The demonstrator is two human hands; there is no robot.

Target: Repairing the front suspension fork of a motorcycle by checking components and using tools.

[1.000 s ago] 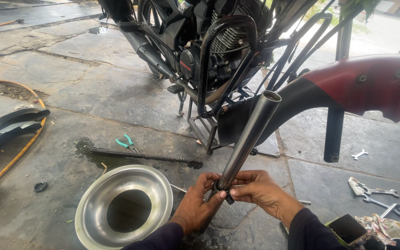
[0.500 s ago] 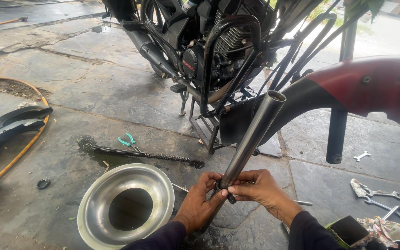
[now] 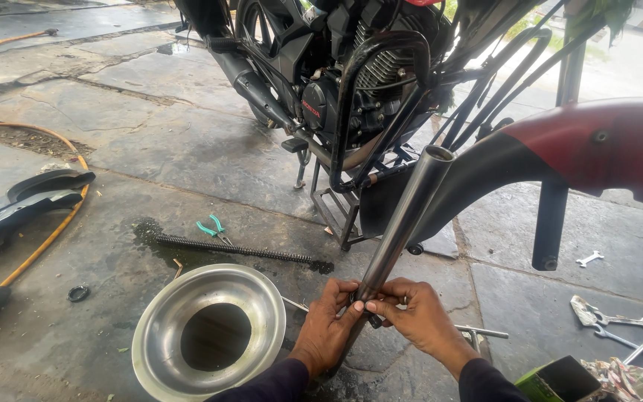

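A shiny metal fork tube (image 3: 403, 223) rises at a slant from the floor, its open top end toward the motorcycle (image 3: 344, 89). My left hand (image 3: 327, 327) wraps the tube's lower part from the left. My right hand (image 3: 418, 316) holds it from the right, fingers pinched on a small dark part at the tube's side. Both hands touch each other around the tube. The tube's bottom end is hidden behind my hands.
A steel bowl (image 3: 180, 357) holding dark oil sits left of my hands. A long coil spring (image 3: 236, 249) and green pliers (image 3: 212, 228) lie beyond it. A red and black fender (image 3: 589, 149) juts in at right. Spanners (image 3: 612, 321) lie at lower right, an orange hose (image 3: 53, 231) at left.
The view has shifted slightly. My hands stay on the tube's lower part, with the fingers adjusting a little.
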